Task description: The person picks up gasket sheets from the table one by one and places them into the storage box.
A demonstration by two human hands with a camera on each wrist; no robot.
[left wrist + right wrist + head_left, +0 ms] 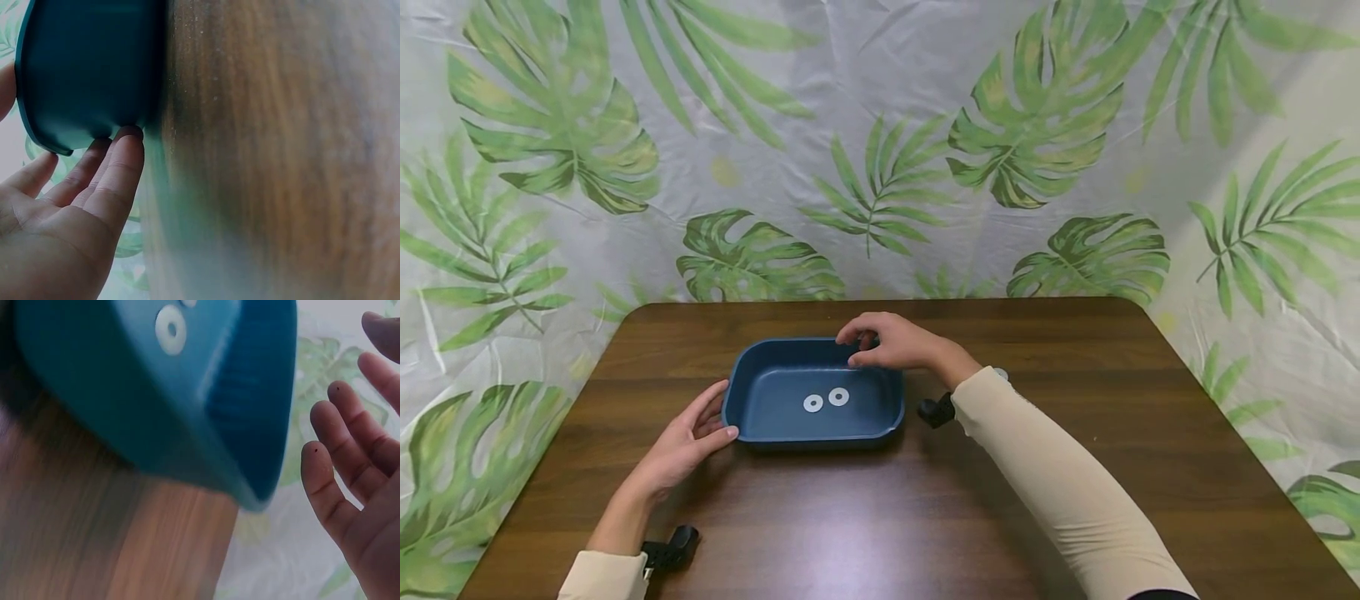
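A deep blue rectangular tub (816,436) with rounded corners stands on the table. Inside it, two flat white washer-like rings (813,403) lie side by side on the bottom. My left hand (683,442) is at the tub's left end, its thumb by the near corner and its fairly straight fingertips touching the outer wall, as the left wrist view (119,162) also shows. Over the far right part of the rim hovers my right hand (898,340), fingers loosely bent with nothing between them. In the right wrist view those fingers (325,425) are spread beside the tub.
The dark wooden table (1075,350) extends all around the tub, with a leaf-print cloth (880,150) hanging behind its far edge. A small pale round object (1002,373) peeks out from behind the right sleeve. Each wrist wears a black camera (682,546).
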